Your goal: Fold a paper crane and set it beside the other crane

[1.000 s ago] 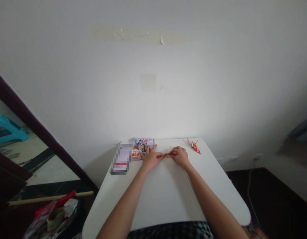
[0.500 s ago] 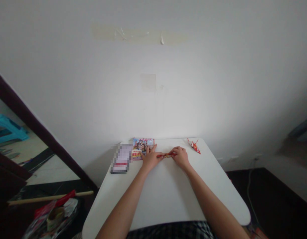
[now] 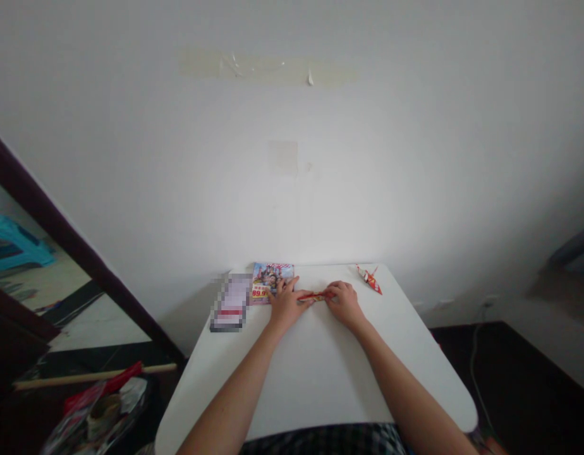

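A narrow strip of folded red and gold paper (image 3: 315,296) stretches between my two hands, close above or on the white table (image 3: 320,379). My left hand (image 3: 285,305) pinches its left end, the other fingers spread toward a colourful printed flyer (image 3: 268,281). At the right end, my right hand (image 3: 343,301) has its fingers closed on the paper. A folded red and white paper crane (image 3: 369,279) lies at the table's back right, apart from my hand. The paper's ends are partly hidden by my fingers.
A blurred-out phone-like object (image 3: 231,303) lies left of the flyer. The table's back edge meets a white wall (image 3: 368,158). On the floor at left are a wooden stick (image 3: 93,378) and a bag of odds and ends (image 3: 102,414); a blue stool (image 3: 17,243) shows farther back.
My right hand has shifted very slightly, and a bit more of the paper strip shows between my fingers. Both hands keep their hold; the crane and flyer stay put.
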